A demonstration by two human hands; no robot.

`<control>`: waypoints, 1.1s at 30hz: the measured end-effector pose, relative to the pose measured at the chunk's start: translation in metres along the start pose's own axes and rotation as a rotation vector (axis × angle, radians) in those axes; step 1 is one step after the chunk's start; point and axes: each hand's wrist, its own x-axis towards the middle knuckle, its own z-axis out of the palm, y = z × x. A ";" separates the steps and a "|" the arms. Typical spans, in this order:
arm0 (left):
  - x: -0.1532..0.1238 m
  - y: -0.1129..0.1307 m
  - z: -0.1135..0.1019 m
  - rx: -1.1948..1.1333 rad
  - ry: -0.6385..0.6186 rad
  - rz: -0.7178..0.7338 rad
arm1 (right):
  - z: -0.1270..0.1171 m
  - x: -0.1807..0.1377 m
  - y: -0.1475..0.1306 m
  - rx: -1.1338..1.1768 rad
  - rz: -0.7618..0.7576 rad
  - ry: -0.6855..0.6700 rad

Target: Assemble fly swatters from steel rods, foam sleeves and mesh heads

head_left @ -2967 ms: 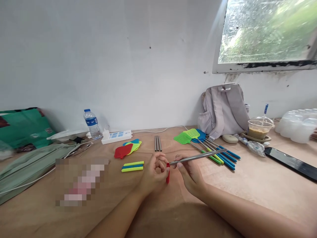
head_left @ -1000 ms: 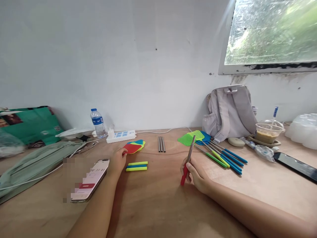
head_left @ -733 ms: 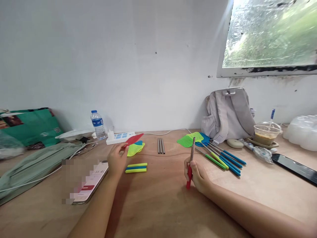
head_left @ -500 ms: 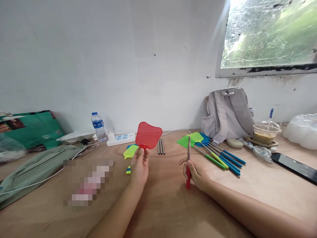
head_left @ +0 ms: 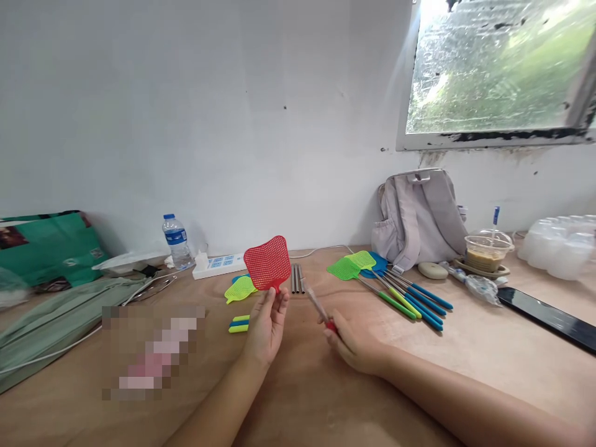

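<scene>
My left hand (head_left: 269, 323) pinches the short stem of a red mesh fly swatter head (head_left: 267, 264), held upright above the table. In my right hand (head_left: 349, 338) is a metal rod with a red handle (head_left: 330, 325), its rod blurred and tilted up to the left toward the swatter head. The two red parts are apart. Behind my left hand lie a yellow swatter head (head_left: 241, 288) and a few yellow and blue handles (head_left: 239, 324), partly hidden by the hand. Several bare metal rods (head_left: 297, 279) lie just beyond the red head.
Right of centre lie several fly swatters with green, yellow and blue handles (head_left: 421, 304). A backpack (head_left: 421, 217), a drink cup (head_left: 488, 251) and a black phone (head_left: 547, 318) are farther right. A power strip (head_left: 218, 265) and water bottle (head_left: 177, 242) stand back left.
My right hand has moved left and tipped the red-handled rod from upright to slanting left. My left hand has turned the red head slightly. The view has shifted a little right.
</scene>
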 end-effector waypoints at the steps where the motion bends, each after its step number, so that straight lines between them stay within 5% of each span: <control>1: 0.000 0.000 -0.001 0.015 -0.016 0.002 | 0.000 -0.001 -0.003 -0.080 -0.012 -0.049; 5: 0.001 -0.001 -0.004 0.063 -0.066 0.016 | 0.000 -0.002 -0.011 -0.228 -0.070 -0.141; 19: 0.005 0.002 -0.008 0.081 0.034 0.019 | -0.003 -0.001 -0.002 -0.225 0.039 -0.061; 33: 0.016 0.003 -0.021 0.369 -0.052 0.183 | -0.007 0.000 0.001 -0.255 0.042 -0.070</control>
